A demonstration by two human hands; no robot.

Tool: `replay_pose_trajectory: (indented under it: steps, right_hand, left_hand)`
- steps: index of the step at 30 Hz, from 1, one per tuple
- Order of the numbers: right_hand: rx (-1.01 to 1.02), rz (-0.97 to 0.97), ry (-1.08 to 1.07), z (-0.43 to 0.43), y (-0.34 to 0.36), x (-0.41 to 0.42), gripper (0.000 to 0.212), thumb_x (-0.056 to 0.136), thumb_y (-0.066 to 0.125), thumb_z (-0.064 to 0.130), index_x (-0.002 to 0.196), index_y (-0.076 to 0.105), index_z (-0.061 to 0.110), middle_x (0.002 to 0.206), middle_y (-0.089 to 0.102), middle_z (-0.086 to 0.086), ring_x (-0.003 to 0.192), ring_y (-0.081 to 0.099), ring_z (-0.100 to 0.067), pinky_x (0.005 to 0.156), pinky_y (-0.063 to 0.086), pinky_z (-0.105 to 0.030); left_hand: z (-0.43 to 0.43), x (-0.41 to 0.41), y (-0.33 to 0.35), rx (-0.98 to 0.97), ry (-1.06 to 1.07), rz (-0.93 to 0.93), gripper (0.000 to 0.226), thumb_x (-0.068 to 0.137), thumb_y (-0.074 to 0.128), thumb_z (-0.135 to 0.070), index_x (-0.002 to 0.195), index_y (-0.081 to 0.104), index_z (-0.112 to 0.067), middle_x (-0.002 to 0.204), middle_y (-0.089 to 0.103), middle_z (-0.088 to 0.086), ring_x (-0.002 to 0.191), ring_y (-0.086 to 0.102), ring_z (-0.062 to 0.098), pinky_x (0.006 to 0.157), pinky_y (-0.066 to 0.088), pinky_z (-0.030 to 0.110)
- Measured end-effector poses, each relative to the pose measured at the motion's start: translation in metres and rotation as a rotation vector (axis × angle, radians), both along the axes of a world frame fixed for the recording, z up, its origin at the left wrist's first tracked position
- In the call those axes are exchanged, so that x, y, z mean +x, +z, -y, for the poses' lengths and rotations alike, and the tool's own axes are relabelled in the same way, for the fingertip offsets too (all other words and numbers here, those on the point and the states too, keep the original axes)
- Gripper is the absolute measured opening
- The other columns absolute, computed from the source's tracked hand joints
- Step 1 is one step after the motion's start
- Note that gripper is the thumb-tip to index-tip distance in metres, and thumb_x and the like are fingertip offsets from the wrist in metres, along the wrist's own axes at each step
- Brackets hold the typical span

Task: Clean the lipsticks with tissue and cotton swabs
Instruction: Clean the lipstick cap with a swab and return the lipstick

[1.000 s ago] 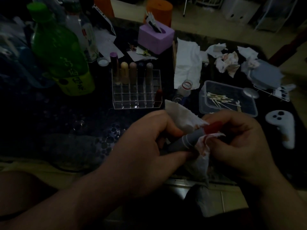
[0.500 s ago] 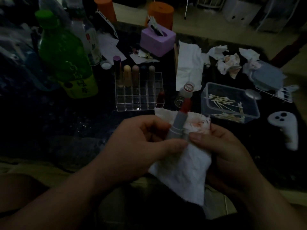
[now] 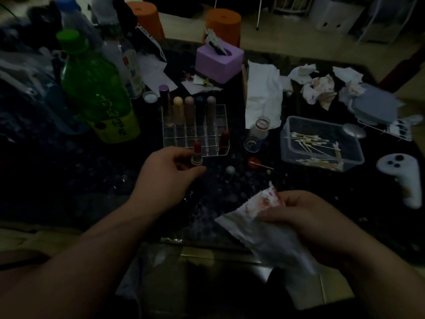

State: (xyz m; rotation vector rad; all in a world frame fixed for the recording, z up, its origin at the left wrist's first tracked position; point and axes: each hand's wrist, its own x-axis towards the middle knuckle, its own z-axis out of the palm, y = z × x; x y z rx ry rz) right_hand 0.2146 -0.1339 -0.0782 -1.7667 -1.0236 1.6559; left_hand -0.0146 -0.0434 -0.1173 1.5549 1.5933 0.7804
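Left hand (image 3: 167, 178) grips the red lipstick (image 3: 197, 155) low on its barrel between thumb and fingers, upright, bullet wound out, no cap on. Right hand (image 3: 305, 217) is bunched round the tissue (image 3: 264, 229), red-stained corner sticking up, down by the near table edge. Change: a second ago both hands were together with the tissue wrapped on the bullet; half a second ago the lipstick stood up against the tissue; now the hands are well apart and the left has carried the lipstick forward to just in front of the clear acrylic organiser (image 3: 208, 137). Cannot tell if its base is touching the table (image 3: 69, 169). Read: tissue wipe on this one is done, and it looks headed for an empty front cell or for its cap. Small grey rounded item (image 3: 230, 170) just right of the left hand may be that cap, too dim to confirm. Rack holds a back row of capped lipsticks (image 3: 190, 107) and one dark red one (image 3: 224, 139) at front right. A used swab (image 3: 261, 166) lies between rack and tissue; the tub of cotton swabs (image 3: 322, 143) is further right, crumpled stained tissues (image 3: 319, 88) behind it. Risk: exposed bullet smearing on a cell wall going in.
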Motion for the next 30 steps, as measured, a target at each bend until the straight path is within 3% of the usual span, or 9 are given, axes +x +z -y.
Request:
replay_pose_trajectory:
  steps: [7, 11, 14, 17, 21, 26, 30]
  right_hand:
    - [-0.004, 0.025, -0.091, -0.004, 0.0, 0.004, 0.013, 0.089, 0.066, 0.009, 0.092, 0.078, 0.005, 0.092, 0.076, -0.015, 0.089, 0.074, -0.032, 0.093, 0.055, -0.051]
    - [0.035, 0.115, -0.06, -0.009, -0.008, 0.009, 0.013, 0.091, 0.066, 0.014, 0.088, 0.078, 0.009, 0.087, 0.077, -0.011, 0.084, 0.074, -0.028, 0.088, 0.057, -0.049]
    - [0.162, 0.332, 0.028, -0.016, -0.017, 0.012, 0.018, 0.09, 0.068, 0.024, 0.081, 0.076, 0.01, 0.077, 0.075, -0.006, 0.075, 0.072, -0.017, 0.073, 0.057, -0.033]
    - [0.273, 0.453, 0.132, -0.023, -0.022, 0.01, 0.028, 0.087, 0.069, 0.032, 0.072, 0.07, 0.009, 0.065, 0.065, -0.008, 0.058, 0.055, -0.007, 0.053, 0.042, -0.021]
    - [0.337, 0.522, 0.202, -0.03, -0.029, 0.007, 0.037, 0.086, 0.07, 0.034, 0.071, 0.064, 0.001, 0.06, 0.054, -0.009, 0.053, 0.045, -0.007, 0.05, 0.035, -0.023]
    - [0.36, 0.544, 0.197, -0.033, -0.029, 0.005, 0.032, 0.087, 0.069, 0.031, 0.071, 0.067, 0.003, 0.064, 0.06, -0.014, 0.054, 0.047, -0.006, 0.051, 0.037, -0.023]
    - [0.334, 0.517, 0.184, -0.033, -0.027, 0.006, 0.026, 0.087, 0.07, 0.031, 0.077, 0.071, 0.006, 0.076, 0.068, -0.015, 0.061, 0.055, -0.008, 0.055, 0.042, -0.025]
  left_hand:
    - [-0.015, 0.012, -0.022, 0.019, -0.073, -0.125, 0.024, 0.082, 0.081, -0.027, 0.105, 0.075, -0.023, 0.094, 0.072, -0.009, 0.085, 0.065, 0.002, 0.078, 0.051, 0.019]
    - [-0.018, 0.014, -0.03, 0.026, -0.052, -0.146, 0.03, 0.082, 0.081, -0.026, 0.111, 0.074, -0.021, 0.093, 0.072, -0.007, 0.083, 0.067, 0.004, 0.082, 0.057, 0.028]
    - [-0.018, 0.014, -0.033, 0.034, -0.042, -0.164, 0.031, 0.083, 0.081, -0.028, 0.112, 0.073, -0.02, 0.09, 0.067, -0.011, 0.081, 0.062, -0.003, 0.071, 0.047, 0.013]
    - [-0.017, 0.014, -0.034, 0.026, -0.037, -0.18, 0.031, 0.083, 0.08, -0.03, 0.112, 0.072, -0.021, 0.091, 0.067, -0.011, 0.078, 0.058, -0.006, 0.068, 0.041, 0.009]
    - [-0.017, 0.015, -0.036, 0.039, -0.043, -0.211, 0.03, 0.084, 0.08, -0.031, 0.11, 0.072, -0.02, 0.087, 0.064, -0.013, 0.074, 0.056, -0.009, 0.062, 0.036, 0.002]
    - [-0.017, 0.015, -0.035, 0.021, -0.046, -0.226, 0.031, 0.079, 0.083, -0.034, 0.104, 0.073, -0.02, 0.09, 0.068, -0.007, 0.077, 0.061, -0.001, 0.068, 0.048, 0.013]
    - [-0.014, 0.007, -0.015, -0.154, -0.105, -0.256, 0.034, 0.071, 0.088, -0.035, 0.1, 0.071, -0.027, 0.085, 0.068, -0.014, 0.072, 0.06, -0.005, 0.058, 0.04, 0.01]
